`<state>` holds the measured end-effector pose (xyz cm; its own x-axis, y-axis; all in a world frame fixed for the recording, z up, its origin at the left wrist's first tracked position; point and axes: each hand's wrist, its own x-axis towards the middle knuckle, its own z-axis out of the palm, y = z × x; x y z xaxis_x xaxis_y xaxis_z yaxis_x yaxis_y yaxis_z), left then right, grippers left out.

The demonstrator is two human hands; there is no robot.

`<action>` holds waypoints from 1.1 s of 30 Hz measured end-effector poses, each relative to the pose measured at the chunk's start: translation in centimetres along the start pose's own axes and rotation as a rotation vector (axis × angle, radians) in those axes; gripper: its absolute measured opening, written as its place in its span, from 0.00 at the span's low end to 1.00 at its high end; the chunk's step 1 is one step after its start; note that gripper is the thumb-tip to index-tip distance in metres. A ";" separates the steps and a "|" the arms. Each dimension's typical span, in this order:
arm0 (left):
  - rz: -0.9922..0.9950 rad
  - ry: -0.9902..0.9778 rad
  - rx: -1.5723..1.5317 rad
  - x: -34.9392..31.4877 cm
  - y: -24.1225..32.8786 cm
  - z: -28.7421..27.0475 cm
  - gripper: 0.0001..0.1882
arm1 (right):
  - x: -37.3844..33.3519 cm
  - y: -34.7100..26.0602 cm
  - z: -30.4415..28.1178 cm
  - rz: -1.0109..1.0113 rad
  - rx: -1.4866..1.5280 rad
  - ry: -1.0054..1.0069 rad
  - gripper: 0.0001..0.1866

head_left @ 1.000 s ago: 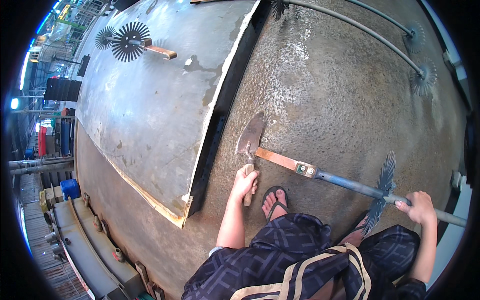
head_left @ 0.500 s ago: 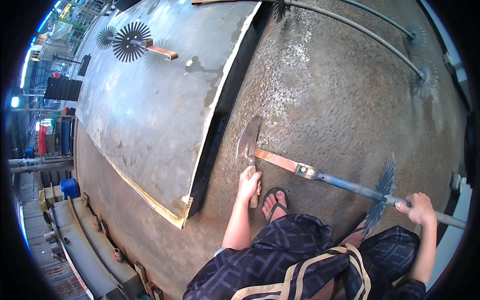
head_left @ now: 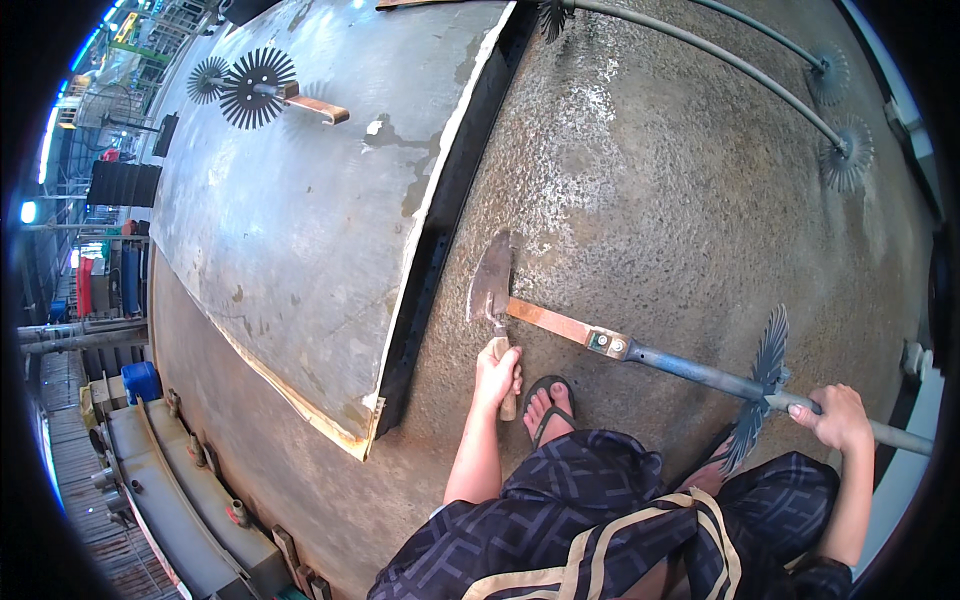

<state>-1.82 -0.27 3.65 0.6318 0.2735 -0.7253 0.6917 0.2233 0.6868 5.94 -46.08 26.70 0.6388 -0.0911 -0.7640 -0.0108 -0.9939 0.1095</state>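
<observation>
My left hand (head_left: 496, 375) grips the wooden handle of a trowel (head_left: 490, 283), whose worn, rust-stained blade points away from me. At the blade's lower right edge lies the end of a flat copper-coloured bar (head_left: 548, 319); whether they touch I cannot tell. That bar is bolted to a long metal rod (head_left: 690, 368), blue-grey along its middle. My right hand (head_left: 838, 418) is closed around the rod's grey right part, just past a dark finned disc (head_left: 766, 385) mounted on it. The rod slants across in front of my legs.
A grey sheet-topped platform (head_left: 310, 200) with a pale ragged edge fills the left. On it rests another finned rod (head_left: 258, 88) with a copper bar. More rods (head_left: 715, 60) with finned discs lie at the far right. A metal tank (head_left: 185, 490) and a blue container (head_left: 140, 380) stand lower left.
The trowel blade has shifted slightly to the left and tilted a little. The copper bar and rod have barely moved, and both hands keep their hold.
</observation>
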 end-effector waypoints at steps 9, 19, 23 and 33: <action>-0.039 0.006 0.005 0.4 -1.6 -0.5 0.05 | 0.0 0.0 -0.2 0.026 0.020 -0.033 0.32; -0.009 0.010 -0.055 0.0 -0.3 0.5 0.07 | 0.3 -0.1 -0.2 0.009 0.034 -0.042 0.31; -0.001 -0.002 0.017 -0.5 -0.4 0.8 0.12 | 0.0 0.0 0.0 0.023 0.019 -0.032 0.30; 0.005 0.047 -0.132 0.1 -1.1 1.6 0.11 | 0.1 0.1 0.0 0.005 0.029 -0.038 0.30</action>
<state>-1.98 -1.97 2.72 0.6163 0.3176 -0.7206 0.6343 0.3421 0.6933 5.97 -46.18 26.62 0.6092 -0.0983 -0.7869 -0.0367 -0.9947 0.0958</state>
